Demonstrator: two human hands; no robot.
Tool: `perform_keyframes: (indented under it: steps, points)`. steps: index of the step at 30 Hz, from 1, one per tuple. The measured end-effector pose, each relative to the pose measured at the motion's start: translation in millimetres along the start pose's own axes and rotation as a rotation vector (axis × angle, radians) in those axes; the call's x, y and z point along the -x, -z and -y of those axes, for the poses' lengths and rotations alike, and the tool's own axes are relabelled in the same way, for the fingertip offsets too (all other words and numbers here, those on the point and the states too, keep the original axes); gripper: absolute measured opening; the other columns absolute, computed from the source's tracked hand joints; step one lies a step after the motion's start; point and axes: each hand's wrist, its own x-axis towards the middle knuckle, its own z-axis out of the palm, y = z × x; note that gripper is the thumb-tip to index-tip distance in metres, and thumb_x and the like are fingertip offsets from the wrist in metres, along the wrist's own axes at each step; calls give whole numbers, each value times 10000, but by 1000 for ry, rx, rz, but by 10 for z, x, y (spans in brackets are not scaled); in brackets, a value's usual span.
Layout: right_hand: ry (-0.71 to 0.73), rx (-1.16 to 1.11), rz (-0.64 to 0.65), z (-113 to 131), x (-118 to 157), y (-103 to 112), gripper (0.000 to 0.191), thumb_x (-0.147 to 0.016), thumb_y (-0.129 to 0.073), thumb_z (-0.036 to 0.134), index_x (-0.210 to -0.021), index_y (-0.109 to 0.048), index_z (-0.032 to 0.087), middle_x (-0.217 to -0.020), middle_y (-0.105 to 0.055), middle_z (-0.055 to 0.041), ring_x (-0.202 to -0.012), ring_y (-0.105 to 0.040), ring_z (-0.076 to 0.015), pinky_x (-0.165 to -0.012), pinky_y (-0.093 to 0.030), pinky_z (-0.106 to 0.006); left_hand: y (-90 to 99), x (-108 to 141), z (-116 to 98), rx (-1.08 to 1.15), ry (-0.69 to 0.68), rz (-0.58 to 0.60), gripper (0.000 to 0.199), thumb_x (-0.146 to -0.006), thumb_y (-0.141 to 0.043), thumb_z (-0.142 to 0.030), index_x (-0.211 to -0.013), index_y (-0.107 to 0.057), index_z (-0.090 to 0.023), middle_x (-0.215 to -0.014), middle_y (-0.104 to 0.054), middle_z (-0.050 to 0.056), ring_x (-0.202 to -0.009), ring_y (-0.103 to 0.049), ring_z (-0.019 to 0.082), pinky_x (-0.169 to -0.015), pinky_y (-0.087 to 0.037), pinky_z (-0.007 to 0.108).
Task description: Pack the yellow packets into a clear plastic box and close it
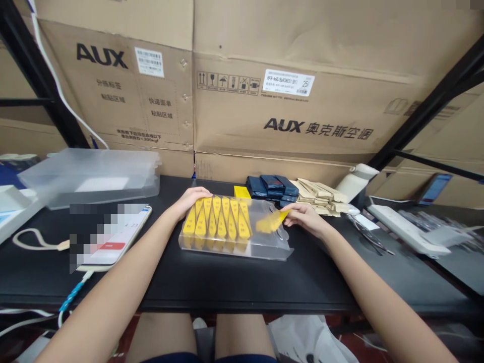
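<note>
A clear plastic box [270, 247] lies on the black table, its left part filled with a row of several yellow packets [217, 217]. My left hand [192, 199] wraps round the box's back left corner, fingers on its far side. At the box's right end, my right hand [304, 218] pinches one yellow packet [273, 223], most of which lies within the box, apart from the row. Just behind the box is another yellow piece [242, 192]. Dark blue packets [272, 186] and beige packets [319, 194] are piled behind my right hand.
At the left are a phone [117, 237] with a cable and an empty clear box [94, 176]. A white bottle [355, 184], glasses [372, 237] and a white power strip [406, 229] lie to the right. Large cartons [234, 121] stand behind the table.
</note>
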Motion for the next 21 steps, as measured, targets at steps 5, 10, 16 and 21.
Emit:
perform_keyframes:
  steps: [5, 10, 16, 21]
  points:
    - [-38, 67, 172, 27, 43, -33, 327, -678, -742, 359, -925, -704, 148, -627, -685, -10, -345, -500, -42, -459, -503, -209, 2, -9, -1, -6, -5, 0, 223, -557, -739, -335, -690, -651, -179, -659, -634, -13, -648, -595, 156, -627, -437, 258]
    - [-38, 84, 211, 30, 59, -59, 335, -731, -707, 336, -988, -675, 122, -538, -627, 33, -289, -367, 0, -458, -505, -202, -4, -6, -15, -19, 6, 11, 228, -561, -735, -334, -698, -651, -172, -661, -635, -13, -654, -592, 152, -633, -433, 253]
    - [-34, -4, 236, 17, 49, -97, 273, -759, -683, 335, -951, -641, 145, -568, -630, 31, -323, -413, -20, -458, -500, -207, -18, -16, -11, -21, 6, 4, 218, -567, -729, -333, -693, -655, -171, -657, -636, -11, -656, -588, 147, -634, -427, 249]
    - [-50, -87, 277, 59, 80, -212, 240, -788, -669, 341, -918, -597, 152, -591, -625, 26, -385, -502, -56, -425, -453, -188, -27, -22, -9, -24, 0, 2, 217, -562, -729, -331, -689, -657, -171, -660, -641, -10, -660, -591, 151, -635, -429, 252]
